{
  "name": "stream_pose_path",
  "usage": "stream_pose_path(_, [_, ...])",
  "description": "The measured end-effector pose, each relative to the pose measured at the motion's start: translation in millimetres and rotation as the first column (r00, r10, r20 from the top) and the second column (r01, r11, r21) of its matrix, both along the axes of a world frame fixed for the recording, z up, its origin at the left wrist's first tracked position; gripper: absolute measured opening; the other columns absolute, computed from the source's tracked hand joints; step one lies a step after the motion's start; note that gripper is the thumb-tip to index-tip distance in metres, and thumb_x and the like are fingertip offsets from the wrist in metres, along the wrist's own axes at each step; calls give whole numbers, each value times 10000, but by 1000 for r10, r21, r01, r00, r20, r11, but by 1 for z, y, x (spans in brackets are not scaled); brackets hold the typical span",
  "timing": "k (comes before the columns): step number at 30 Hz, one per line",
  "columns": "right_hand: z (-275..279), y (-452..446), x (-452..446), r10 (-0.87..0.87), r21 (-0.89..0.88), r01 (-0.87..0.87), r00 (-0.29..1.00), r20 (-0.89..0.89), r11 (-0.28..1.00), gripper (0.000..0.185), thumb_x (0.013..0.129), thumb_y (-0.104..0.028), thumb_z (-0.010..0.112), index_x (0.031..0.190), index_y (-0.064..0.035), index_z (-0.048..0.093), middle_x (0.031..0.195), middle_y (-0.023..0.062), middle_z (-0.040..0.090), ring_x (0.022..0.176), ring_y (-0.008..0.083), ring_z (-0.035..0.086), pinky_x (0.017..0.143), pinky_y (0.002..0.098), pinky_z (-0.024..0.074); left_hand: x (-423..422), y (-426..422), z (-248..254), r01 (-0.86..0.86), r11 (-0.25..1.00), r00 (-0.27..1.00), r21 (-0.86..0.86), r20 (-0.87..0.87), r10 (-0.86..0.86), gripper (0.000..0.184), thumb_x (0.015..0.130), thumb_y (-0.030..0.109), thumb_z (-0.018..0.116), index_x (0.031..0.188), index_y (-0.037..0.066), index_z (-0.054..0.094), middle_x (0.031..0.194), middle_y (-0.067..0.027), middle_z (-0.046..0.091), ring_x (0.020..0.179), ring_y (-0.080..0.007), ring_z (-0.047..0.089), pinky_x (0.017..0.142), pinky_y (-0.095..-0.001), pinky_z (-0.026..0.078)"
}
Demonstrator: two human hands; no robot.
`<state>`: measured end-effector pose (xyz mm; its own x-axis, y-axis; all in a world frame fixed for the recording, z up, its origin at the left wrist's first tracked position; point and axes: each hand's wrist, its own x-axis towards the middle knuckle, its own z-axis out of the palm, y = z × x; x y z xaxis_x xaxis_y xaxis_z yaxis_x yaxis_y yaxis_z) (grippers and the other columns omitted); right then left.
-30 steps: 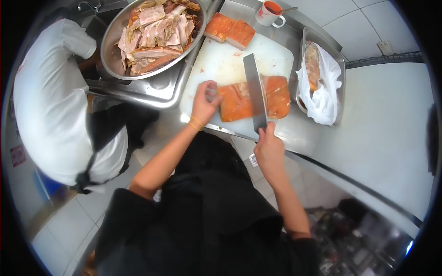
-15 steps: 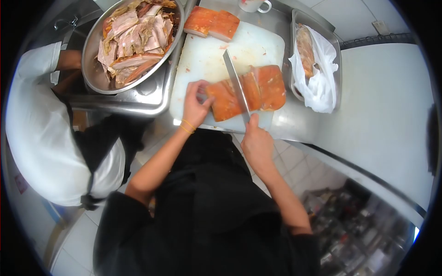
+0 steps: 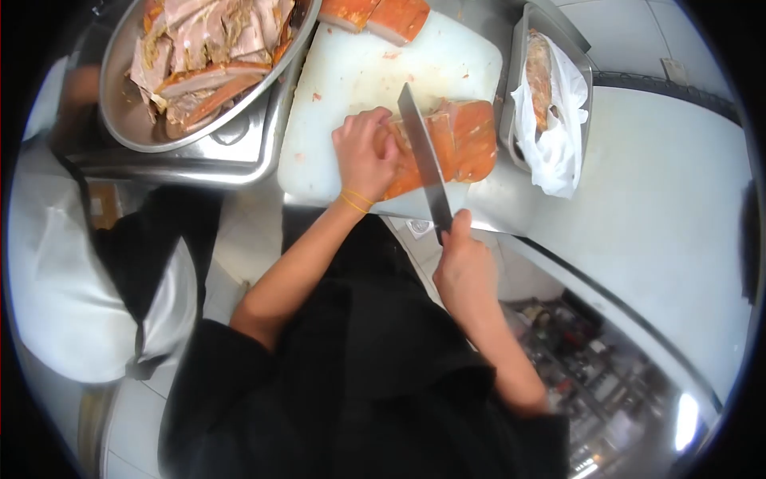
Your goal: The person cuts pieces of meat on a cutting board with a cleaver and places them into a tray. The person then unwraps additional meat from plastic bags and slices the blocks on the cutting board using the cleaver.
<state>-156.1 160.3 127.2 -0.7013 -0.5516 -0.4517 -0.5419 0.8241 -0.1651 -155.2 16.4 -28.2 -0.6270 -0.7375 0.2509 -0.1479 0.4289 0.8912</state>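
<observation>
A slab of orange-skinned roast pork (image 3: 475, 137) lies on the white cutting board (image 3: 331, 84), with cut lines visible across it. My left hand (image 3: 365, 153) is closed over the slab's left end, fingers curled down on it and partly hiding it. In my right hand (image 3: 467, 259) is the handle of a long knife (image 3: 427, 160). Its blade slants across the slab just right of my left fingers; whether the edge is in the meat I cannot tell. More pork pieces (image 3: 396, 20) rest at the board's far edge.
To the left, a big metal bowl (image 3: 117, 102) of sliced meat stands on a steel surface. On the right, a metal tray (image 3: 508, 120) holds meat (image 3: 539, 72) and a white plastic bag (image 3: 560, 120). A person in white (image 3: 72, 279) stands at my left.
My left hand has moved right, further over the slab, and its fingers have curled in. The knife has shifted slightly right and nearer my body. The whole view has shifted a little.
</observation>
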Motion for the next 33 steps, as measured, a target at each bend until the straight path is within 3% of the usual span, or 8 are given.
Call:
stream_pose_path(4, [11, -23, -5, -49, 177, 46, 999, 12, 983, 440, 701, 30, 573, 1090, 97, 381, 627, 231, 591, 605, 422, 595, 560, 497, 471, 1, -3, -5, 61, 998, 998, -14, -25, -61, 410, 668, -40, 615, 1052, 89, 547, 950, -32, 585, 925, -239, 529, 855, -367, 343])
stream_pose_path(16, [-33, -35, -31, -69, 82, 71, 997, -31, 994, 335, 706, 17, 573, 982, 53, 386, 588, 223, 578, 568, 421, 590, 530, 492, 474, -7, -26, 7, 268, 954, 963, 134, -3, -270, 392, 676, -72, 586, 1040, 67, 554, 949, -68, 597, 916, -271, 547, 841, -377, 380])
stream_pose_path(19, [-37, -29, -37, -64, 55, 66, 997, -44, 996, 363, 693, 25, 577, 1003, 53, 389, 585, 217, 578, 558, 418, 589, 528, 479, 483, -42, -55, 37, 273, 959, 951, 72, -172, -258, 341, 700, -76, 570, 1017, 48, 566, 903, -89, 616, 849, -292, 578, 782, -384, 430])
stream_pose_path(22, [-36, -26, -36, -30, 23, 30, 999, -21, 999, 400, 684, 22, 597, 1025, 56, 392, 584, 200, 585, 569, 401, 606, 529, 467, 492, -105, -74, 56, 253, 936, 860, -244, -387, -333, 278, 742, -49, 530, 994, 50, 587, 887, -99, 632, 809, -302, 596, 734, -396, 464])
stream_pose_path(24, [-32, -28, -37, -27, 57, 27, 1000, -12, 998, 414, 678, 23, 604, 1031, 59, 392, 584, 191, 588, 575, 391, 612, 530, 460, 496, -129, -73, 50, 630, 721, 775, -288, 178, -606, 297, 757, -18, 491, 1007, 88, 610, 912, -87, 635, 830, -298, 595, 740, -403, 472])
stream_pose_path(25, [-32, -29, -38, -19, 107, 18, 1000, 7, 994, 428, 671, 23, 610, 1037, 61, 393, 584, 182, 591, 580, 381, 618, 531, 453, 499, -132, -71, 51, 713, 700, 604, -42, 543, -583, 345, 738, -4, 481, 1020, 129, 627, 855, -80, 627, 819, -300, 597, 721, -416, 470])
stream_pose_path(29, [-41, -22, -40, -51, 52, 49, 998, 24, 997, 438, 663, 14, 610, 1040, 62, 392, 581, 174, 591, 582, 363, 624, 534, 448, 499, -136, -68, 46, 753, 652, 604, -86, 485, -633, 348, 732, 14, 509, 1027, 148, 637, 850, -95, 641, 819, -310, 605, 708, -422, 473])
stream_pose_path(33, [-68, -8, -30, -92, -31, 95, 992, 87, 995, 434, 684, -7, 589, 1065, 55, 389, 587, 170, 593, 564, 365, 612, 534, 451, 490, -131, -62, 60, 799, 598, 489, -62, 647, -586, 275, 751, 90, 571, 1010, 146, 643, 890, -112, 659, 813, -308, 617, 694, -415, 480])
